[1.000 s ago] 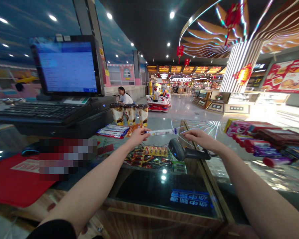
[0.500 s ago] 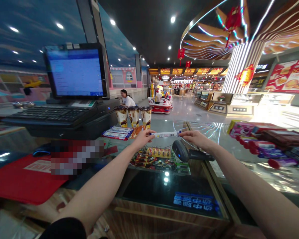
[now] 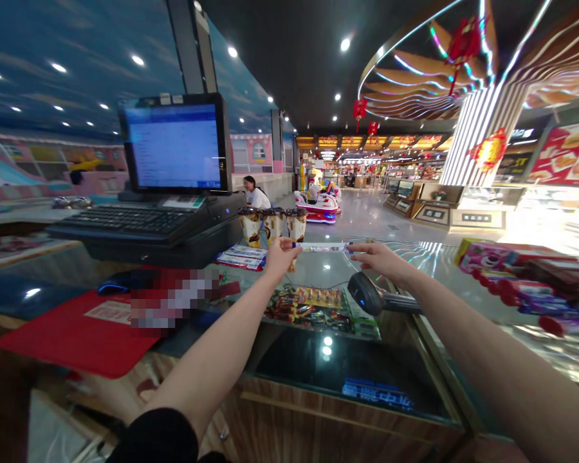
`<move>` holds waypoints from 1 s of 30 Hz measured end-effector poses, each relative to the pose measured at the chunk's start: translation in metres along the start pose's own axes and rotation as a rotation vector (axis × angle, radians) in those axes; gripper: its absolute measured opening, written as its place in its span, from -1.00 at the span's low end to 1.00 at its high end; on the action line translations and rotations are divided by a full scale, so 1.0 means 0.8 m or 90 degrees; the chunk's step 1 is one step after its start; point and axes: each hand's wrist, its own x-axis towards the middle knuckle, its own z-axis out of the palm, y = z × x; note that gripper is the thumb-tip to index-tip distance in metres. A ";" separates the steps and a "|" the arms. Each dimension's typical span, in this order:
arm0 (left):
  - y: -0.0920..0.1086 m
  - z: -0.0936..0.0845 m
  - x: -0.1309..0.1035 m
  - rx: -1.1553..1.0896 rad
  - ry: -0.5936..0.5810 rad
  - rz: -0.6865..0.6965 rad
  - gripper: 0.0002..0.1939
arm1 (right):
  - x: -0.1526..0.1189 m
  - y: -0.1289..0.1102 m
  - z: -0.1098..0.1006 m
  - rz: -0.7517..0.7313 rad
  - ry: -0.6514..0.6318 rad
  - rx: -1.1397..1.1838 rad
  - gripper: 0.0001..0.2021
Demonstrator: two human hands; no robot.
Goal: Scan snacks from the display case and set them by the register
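A slim white stick-shaped packet (image 3: 323, 247) with dark blue ends is stretched level between my hands, above the glass counter. My left hand (image 3: 278, 258) pinches its left end. At the other end, the fingers of my right hand (image 3: 379, 258) are closed on the tip. Under my right wrist lies a black barcode scanner (image 3: 364, 293), its handle pointing right. Three lidded cups (image 3: 273, 225) with brown-and-yellow prints stand behind my left hand, which covers part of them. Left of that hand lies a blue-and-white snack packet (image 3: 244, 256).
A monitor (image 3: 176, 146) and black keyboard (image 3: 125, 220) stand at the left, above a red mat (image 3: 72, 341) with a mouse (image 3: 114, 283). Small colourful packets (image 3: 309, 305) show at the counter's middle. Boxes and tubes (image 3: 521, 276) are at the right. A person (image 3: 255, 194) sits beyond.
The view has swung left, so the monitor, cups and counter appear further right. Both hands still hold the packet, now slightly higher in view. My left hand now covers more of the cups.
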 end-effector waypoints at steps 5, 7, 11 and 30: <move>0.004 -0.021 0.016 0.066 0.080 0.009 -0.63 | 0.016 -0.025 0.027 0.002 0.023 -0.005 -0.55; 0.006 -0.033 0.020 0.084 0.076 -0.001 -0.68 | 0.021 -0.034 0.040 0.002 0.028 0.004 -0.55; 0.006 -0.066 0.029 0.079 0.046 -0.005 -0.77 | 0.033 -0.052 0.073 0.000 0.037 -0.018 -0.55; -0.030 -0.216 0.084 0.174 0.024 -0.100 -0.65 | 0.111 -0.091 0.213 -0.084 -0.047 -0.390 -0.66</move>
